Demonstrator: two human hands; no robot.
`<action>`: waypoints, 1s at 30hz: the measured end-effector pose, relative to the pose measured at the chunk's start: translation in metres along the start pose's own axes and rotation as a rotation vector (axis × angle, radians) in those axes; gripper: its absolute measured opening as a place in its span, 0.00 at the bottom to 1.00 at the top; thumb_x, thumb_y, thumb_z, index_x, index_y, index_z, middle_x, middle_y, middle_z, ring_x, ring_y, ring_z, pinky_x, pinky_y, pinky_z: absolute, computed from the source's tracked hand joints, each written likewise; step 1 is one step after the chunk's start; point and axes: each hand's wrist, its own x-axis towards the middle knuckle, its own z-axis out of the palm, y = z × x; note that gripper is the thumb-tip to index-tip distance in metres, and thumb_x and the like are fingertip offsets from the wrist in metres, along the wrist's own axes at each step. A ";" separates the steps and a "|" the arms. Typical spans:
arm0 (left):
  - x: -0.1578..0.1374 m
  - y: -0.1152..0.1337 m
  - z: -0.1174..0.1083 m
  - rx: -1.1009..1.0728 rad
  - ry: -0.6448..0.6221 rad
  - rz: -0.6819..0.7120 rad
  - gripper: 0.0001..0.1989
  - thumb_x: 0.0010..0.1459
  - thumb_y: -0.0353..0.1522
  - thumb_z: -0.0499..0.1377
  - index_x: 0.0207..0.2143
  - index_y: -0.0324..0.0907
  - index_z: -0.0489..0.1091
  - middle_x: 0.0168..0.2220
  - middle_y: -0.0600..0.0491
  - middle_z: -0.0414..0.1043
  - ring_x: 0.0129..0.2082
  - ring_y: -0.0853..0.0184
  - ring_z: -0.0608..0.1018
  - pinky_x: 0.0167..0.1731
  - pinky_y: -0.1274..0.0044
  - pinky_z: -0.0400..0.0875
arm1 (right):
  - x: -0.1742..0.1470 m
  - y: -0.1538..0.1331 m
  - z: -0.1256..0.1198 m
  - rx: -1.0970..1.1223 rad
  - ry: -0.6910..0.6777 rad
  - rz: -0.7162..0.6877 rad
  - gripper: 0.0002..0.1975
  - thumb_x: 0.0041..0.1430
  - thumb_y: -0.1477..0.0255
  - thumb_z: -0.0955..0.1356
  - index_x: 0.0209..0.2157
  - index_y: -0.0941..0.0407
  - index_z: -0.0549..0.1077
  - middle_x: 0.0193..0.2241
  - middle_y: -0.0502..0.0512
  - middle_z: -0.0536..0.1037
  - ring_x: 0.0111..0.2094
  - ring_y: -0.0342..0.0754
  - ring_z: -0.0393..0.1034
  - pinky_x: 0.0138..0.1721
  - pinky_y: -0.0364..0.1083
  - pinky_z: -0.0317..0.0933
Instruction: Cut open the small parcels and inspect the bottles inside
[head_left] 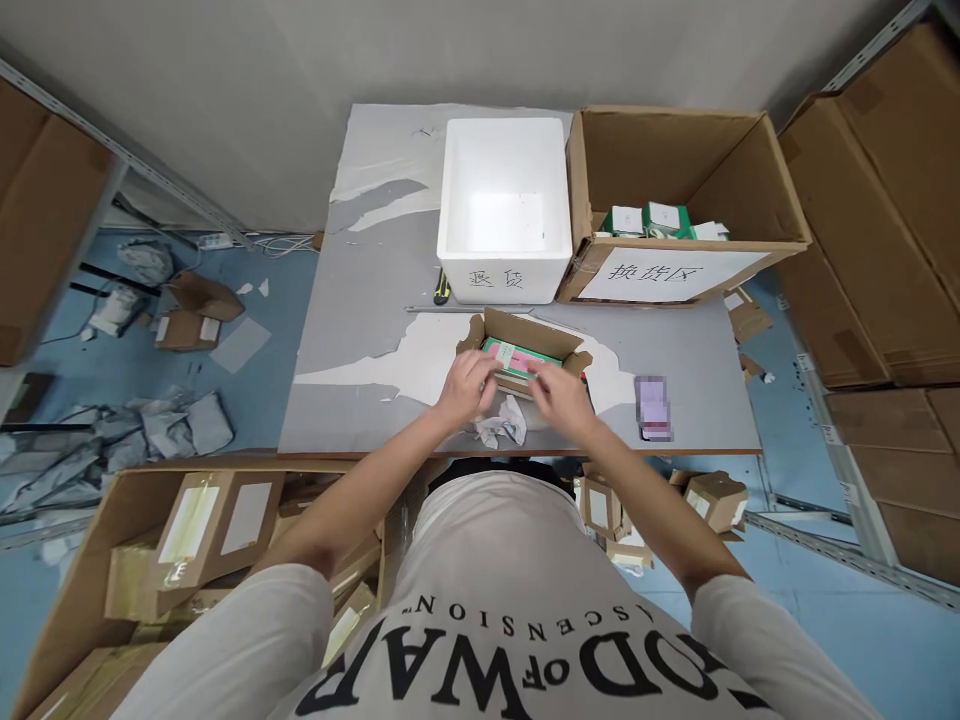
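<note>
A small open cardboard box [521, 325] stands at the near middle of the table. Inside it lies a pink and green package [529, 360] with a pale label strip across it. My left hand [466, 388] is closed at the box's near left corner, its fingertips against the left end of the package. At the near right side of the box, my right hand [562, 402] has its fingers curled together by the package's near edge; what they pinch is hidden. Crumpled white paper [504, 424] lies between my wrists, in front of the box.
Behind stand a white foam box [504, 275] and a large carton [686, 280] holding green and white boxes. A yellow and black cutter [442, 288] lies by the foam box, a phone [655, 408] at right. A carton of parcels [217, 525] sits lower left.
</note>
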 end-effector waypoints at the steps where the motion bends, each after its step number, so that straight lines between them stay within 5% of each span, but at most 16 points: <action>1: 0.015 0.001 -0.005 0.008 -0.051 -0.003 0.16 0.58 0.27 0.48 0.47 0.40 0.68 0.44 0.46 0.71 0.46 0.61 0.72 0.48 0.69 0.67 | 0.013 0.008 -0.007 -0.053 -0.023 0.070 0.20 0.66 0.73 0.55 0.56 0.59 0.65 0.51 0.63 0.72 0.50 0.52 0.68 0.50 0.49 0.62; 6: 0.065 -0.014 -0.009 0.223 -0.283 -0.058 0.15 0.54 0.26 0.52 0.43 0.39 0.71 0.46 0.43 0.72 0.50 0.55 0.71 0.54 0.61 0.62 | 0.087 0.020 0.012 -0.194 -0.378 0.062 0.15 0.56 0.80 0.65 0.45 0.60 0.73 0.46 0.63 0.74 0.46 0.55 0.70 0.46 0.49 0.63; 10: 0.060 -0.027 -0.005 0.257 -0.355 -0.108 0.18 0.49 0.28 0.55 0.44 0.42 0.71 0.52 0.43 0.69 0.60 0.52 0.62 0.59 0.51 0.51 | 0.124 0.006 0.054 -0.227 -0.476 -0.046 0.24 0.55 0.75 0.69 0.54 0.56 0.68 0.57 0.63 0.65 0.54 0.56 0.63 0.50 0.50 0.62; 15: 0.037 -0.032 -0.004 0.182 -0.357 -0.157 0.22 0.54 0.34 0.54 0.52 0.42 0.67 0.59 0.45 0.63 0.64 0.52 0.57 0.61 0.50 0.45 | 0.133 0.006 0.088 -0.282 -0.501 -0.031 0.24 0.59 0.72 0.65 0.58 0.55 0.64 0.60 0.64 0.60 0.58 0.57 0.54 0.53 0.54 0.59; 20: 0.017 -0.039 -0.007 0.092 -0.422 -0.064 0.26 0.57 0.47 0.52 0.52 0.40 0.67 0.58 0.43 0.65 0.65 0.50 0.55 0.55 0.56 0.59 | 0.132 0.009 0.096 -0.326 -0.492 -0.015 0.23 0.62 0.69 0.63 0.59 0.54 0.64 0.60 0.67 0.57 0.58 0.61 0.50 0.52 0.59 0.58; 25: 0.009 -0.039 -0.004 0.219 -0.499 0.002 0.36 0.48 0.56 0.57 0.48 0.36 0.69 0.58 0.36 0.64 0.66 0.46 0.50 0.53 0.57 0.60 | 0.133 0.000 0.097 -0.331 -0.474 0.006 0.20 0.65 0.73 0.57 0.56 0.55 0.68 0.56 0.69 0.61 0.56 0.59 0.54 0.51 0.56 0.58; 30: 0.008 -0.033 0.001 0.303 -0.506 0.001 0.30 0.48 0.50 0.60 0.45 0.36 0.70 0.53 0.35 0.68 0.67 0.49 0.51 0.56 0.57 0.56 | 0.130 -0.004 0.092 -0.311 -0.454 0.072 0.19 0.65 0.72 0.58 0.55 0.53 0.68 0.53 0.68 0.62 0.50 0.58 0.63 0.49 0.57 0.59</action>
